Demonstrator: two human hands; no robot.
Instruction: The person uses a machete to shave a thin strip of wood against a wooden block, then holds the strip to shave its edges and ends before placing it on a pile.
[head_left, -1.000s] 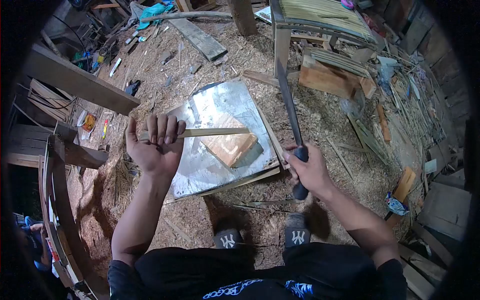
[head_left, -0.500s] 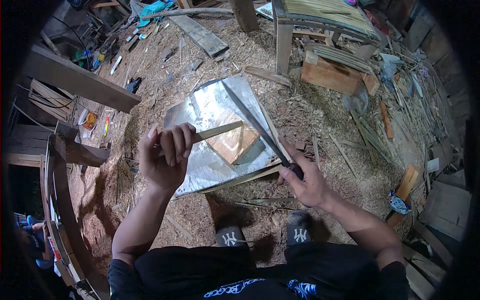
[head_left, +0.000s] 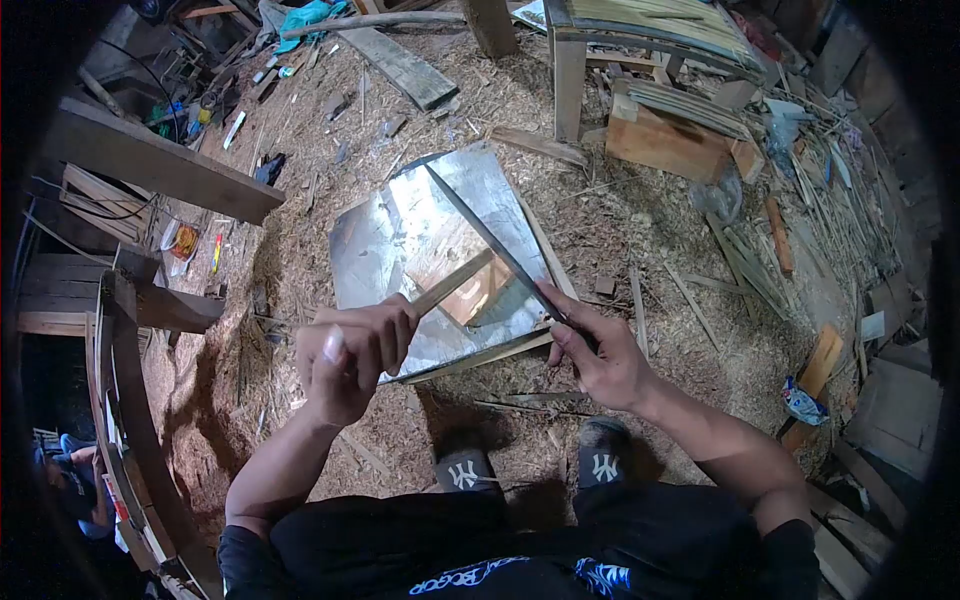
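Bamboo strip (head_left: 455,283) was clenched in the left hand (head_left: 352,357); the right hand (head_left: 598,352) gripped a knife (head_left: 487,232), blade at the strip's far end.

Our right hand (head_left: 600,358) covers the handle of the knife (head_left: 488,232) entirely, and our left hand (head_left: 352,355) hides the near end of the bamboo strip (head_left: 455,283). We cannot tell whether the knife touches the bamboo strip where they cross. Another person (head_left: 65,478) at the lower left edge is mostly cut off.
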